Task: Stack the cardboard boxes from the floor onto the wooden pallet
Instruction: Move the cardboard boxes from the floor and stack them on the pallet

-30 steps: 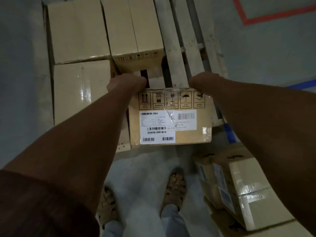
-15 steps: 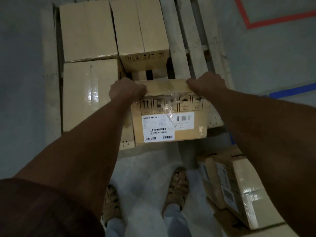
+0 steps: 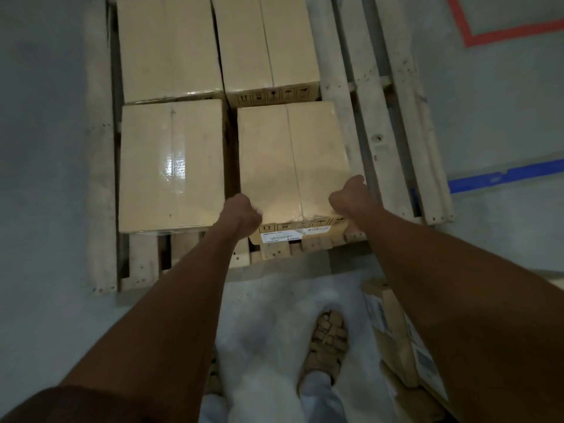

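Observation:
A cardboard box (image 3: 293,160) with a white label on its near face lies flat on the wooden pallet (image 3: 384,123), behind it another box (image 3: 268,44). My left hand (image 3: 242,213) grips the box's near left corner. My right hand (image 3: 349,196) grips its near right corner. Two more boxes lie to the left, one near (image 3: 172,166) and one far (image 3: 168,47). The fingers of both hands are curled against the box's near edge.
Another cardboard box (image 3: 403,340) with labels stands on the grey floor at the lower right, beside my right foot (image 3: 326,346). Bare pallet slats run along the right side. Red tape (image 3: 500,32) and blue tape (image 3: 503,175) mark the floor to the right.
The box has gone from tilted up, label facing me, to lying flat on the pallet next to the other boxes. Both hands moved forward and down with it.

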{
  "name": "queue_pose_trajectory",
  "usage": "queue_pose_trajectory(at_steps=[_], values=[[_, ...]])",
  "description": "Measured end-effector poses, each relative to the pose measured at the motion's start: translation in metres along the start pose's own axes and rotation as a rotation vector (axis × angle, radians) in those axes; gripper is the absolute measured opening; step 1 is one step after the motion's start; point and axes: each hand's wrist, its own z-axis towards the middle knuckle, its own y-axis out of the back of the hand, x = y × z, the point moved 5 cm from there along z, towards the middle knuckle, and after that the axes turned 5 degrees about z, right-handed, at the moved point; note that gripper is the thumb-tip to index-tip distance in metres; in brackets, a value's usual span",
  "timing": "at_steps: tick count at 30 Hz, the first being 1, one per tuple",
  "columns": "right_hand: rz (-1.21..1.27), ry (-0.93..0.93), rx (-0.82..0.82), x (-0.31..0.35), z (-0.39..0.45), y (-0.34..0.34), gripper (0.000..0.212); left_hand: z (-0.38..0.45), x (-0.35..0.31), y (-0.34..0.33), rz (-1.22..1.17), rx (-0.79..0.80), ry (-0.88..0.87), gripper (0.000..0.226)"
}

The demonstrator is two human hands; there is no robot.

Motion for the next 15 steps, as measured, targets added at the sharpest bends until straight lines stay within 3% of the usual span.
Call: queue_pose_trajectory(at_steps=[5, 9, 15], values=[[0.094, 0.032, -0.037, 0.006, 0.012, -0.009, 0.065, 0.010, 0.002, -0.005, -0.031, -0.003, 0.052, 0.036], [0.108, 0.083, 0.012, 0.016, 0.021, -0.015, 0.071, 0.017, -0.004, -0.002, -0.026, 0.030, 0.070, 0.071], [0.242, -0.085, -0.007, 0.022, 0.024, -0.027, 0.059, 0.027, -0.010, 0.004, -0.095, 0.085, 0.050, 0.079]])
